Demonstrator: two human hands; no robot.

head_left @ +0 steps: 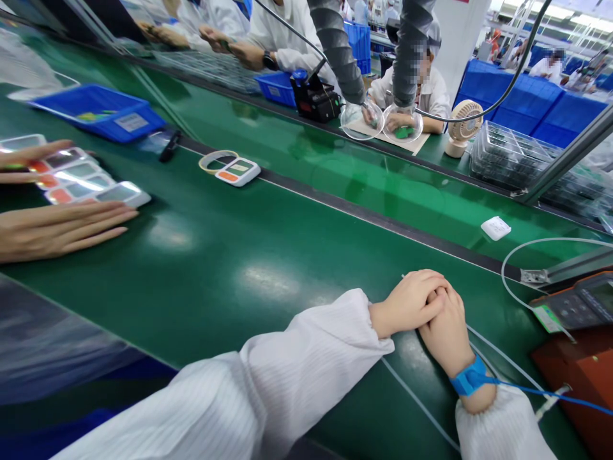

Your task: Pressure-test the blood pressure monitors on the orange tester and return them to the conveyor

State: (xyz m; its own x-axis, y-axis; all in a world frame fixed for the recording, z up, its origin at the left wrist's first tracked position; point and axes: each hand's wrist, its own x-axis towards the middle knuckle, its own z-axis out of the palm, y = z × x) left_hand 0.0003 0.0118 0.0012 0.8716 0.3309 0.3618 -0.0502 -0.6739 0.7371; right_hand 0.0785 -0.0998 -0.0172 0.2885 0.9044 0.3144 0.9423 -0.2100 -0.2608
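The green bench [201, 294] fills most of the frame, running from upper left to lower right. At the lower right edge stands a reddish box [579, 364], with a dark meter [582, 303] edged in orange above it. A blue tray [98, 110] sits at upper left, with small yellow-green pieces in it. Right of center, my left hand [412, 303] lies folded over my right hand [446, 322], its grip closed on it, fingers pressed together. My right fingers are mostly hidden beneath, so I cannot tell whether that grip pinches anything. A pale cable [421, 404] shows below my hands, and a blue band [469, 375] circles my right wrist. At the left edge, a neighbor's hands [62, 231] rest around and on several white-and-orange gadgets [79, 176]. Another gadget [238, 171] lies alone at upper center, beside a pale ring [218, 161]. A small white piece [496, 228] lies at right, beyond the dark strip [383, 225].
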